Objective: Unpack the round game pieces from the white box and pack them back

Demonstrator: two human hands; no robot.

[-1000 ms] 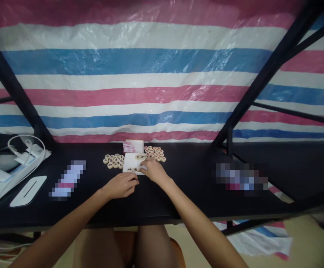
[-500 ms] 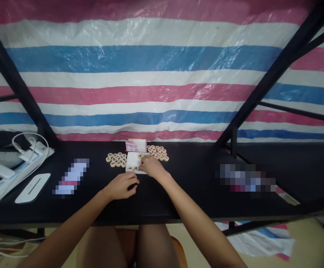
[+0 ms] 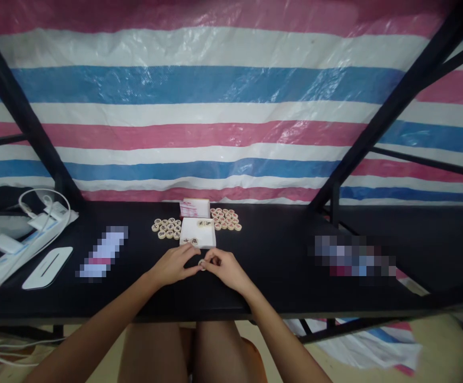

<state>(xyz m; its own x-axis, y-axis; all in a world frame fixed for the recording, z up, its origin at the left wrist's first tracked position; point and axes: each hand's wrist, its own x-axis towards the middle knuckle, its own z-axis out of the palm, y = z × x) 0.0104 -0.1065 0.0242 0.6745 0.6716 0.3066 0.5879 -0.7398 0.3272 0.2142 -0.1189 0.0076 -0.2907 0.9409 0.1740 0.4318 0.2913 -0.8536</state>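
Note:
A Chinese chess piece (image 3: 201, 264) is pinched between the thumb and fingers of my right hand (image 3: 228, 268), just in front of the white box. My left hand (image 3: 174, 265) lies palm down beside it. Its fingers are apart, and its thumb tip reaches to the piece; whether it grips it I cannot tell. In the shallow white box (image 3: 198, 233) lie a few black-marked pieces, two at the back right (image 3: 205, 223) and two at the front left (image 3: 189, 241). Black-marked pieces (image 3: 166, 229) are grouped left of the box, and red-marked pieces (image 3: 225, 218) to its right.
Behind the white box stands a box part with a red-printed sheet (image 3: 195, 208). On the left of the black table (image 3: 271, 266) are a white device (image 3: 48, 268), power strips with cables (image 3: 46, 226) and a blurred item (image 3: 102, 252). Another blurred item (image 3: 353, 255) lies right. Striped sheeting hangs behind.
My right hand has drawn back from the box toward me and now holds a chess piece. My left thumb has moved right to meet it.

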